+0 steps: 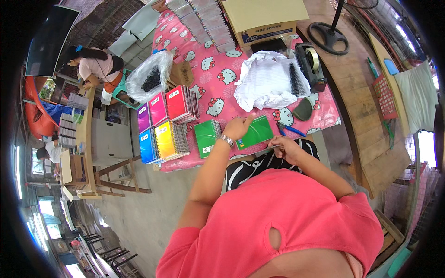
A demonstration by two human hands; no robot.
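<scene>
A single green notebook point(256, 133) lies at the table's near edge. Over its upper left corner rests my left hand point(238, 128), a bracelet on the wrist and the index finger stretched along the cover. To the right of the notebook, above my lap, my right hand point(283, 147) has its thumb and fingers drawn together; whatever they may pinch is too small to make out. Left of my left wrist stands a stack of green spiral notebooks point(207, 137). Blue-handled pliers point(291, 129) lie beyond my right hand.
Stacks of yellow point(169, 140), blue point(148, 145) and red notebooks point(180, 103) fill the table's left side. A plastic bag of black pieces point(150, 79), a white cloth bundle point(264, 83), a tape dispenser point(315, 69) and a cardboard box point(264, 21) stand farther back. Another person point(95, 69) works at far left.
</scene>
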